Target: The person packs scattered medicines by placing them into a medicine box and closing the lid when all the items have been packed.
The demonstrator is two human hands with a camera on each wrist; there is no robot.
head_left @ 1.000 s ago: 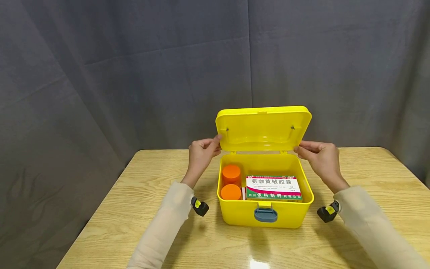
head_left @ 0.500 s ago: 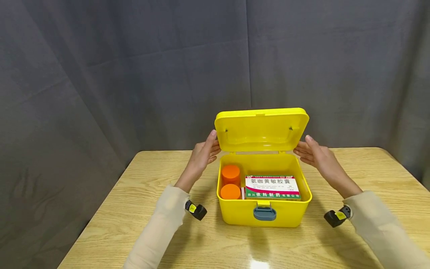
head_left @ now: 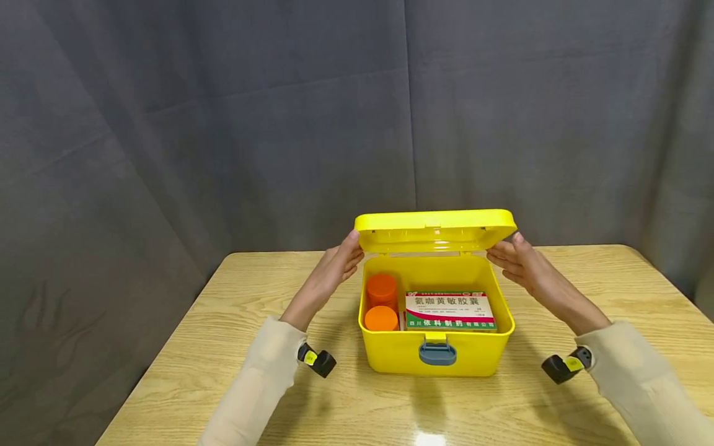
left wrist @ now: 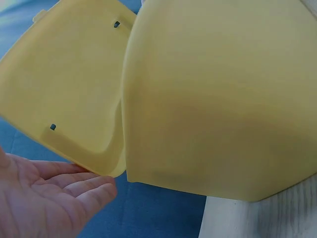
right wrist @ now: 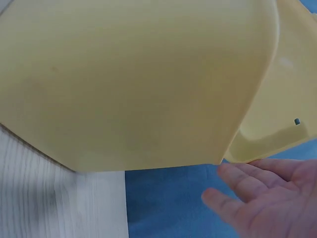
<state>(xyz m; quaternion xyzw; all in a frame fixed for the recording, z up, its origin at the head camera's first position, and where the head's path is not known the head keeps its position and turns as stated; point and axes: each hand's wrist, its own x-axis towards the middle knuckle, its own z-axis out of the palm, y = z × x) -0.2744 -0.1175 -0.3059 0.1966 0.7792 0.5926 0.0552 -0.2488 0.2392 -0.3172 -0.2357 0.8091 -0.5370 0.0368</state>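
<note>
A yellow plastic box [head_left: 429, 353] with a grey-blue latch [head_left: 437, 354] stands on the table, its hinged lid [head_left: 435, 220] raised and tilted forward over the back. My left hand [head_left: 329, 269] is at the lid's left side, fingers extended behind it; the left wrist view shows those fingers [left wrist: 81, 186] against the lid's edge. On the other side, my right hand [head_left: 530, 266] mirrors it, its straight fingers [right wrist: 247, 181] touching the lid near the hinge corner. Inside the box sit two orange-capped containers [head_left: 382, 318] and a white, green and magenta medicine box [head_left: 450, 311].
The box rests on a light wood-grain table [head_left: 223, 371]. A dark grey curtain [head_left: 279, 124] hangs right behind the table's far edge. A small black camera [head_left: 318, 360] is strapped on each wrist.
Both hands have gone from pinching the lid's sides to straight fingers behind it. The lid has tipped forward and down from its more upright position.
</note>
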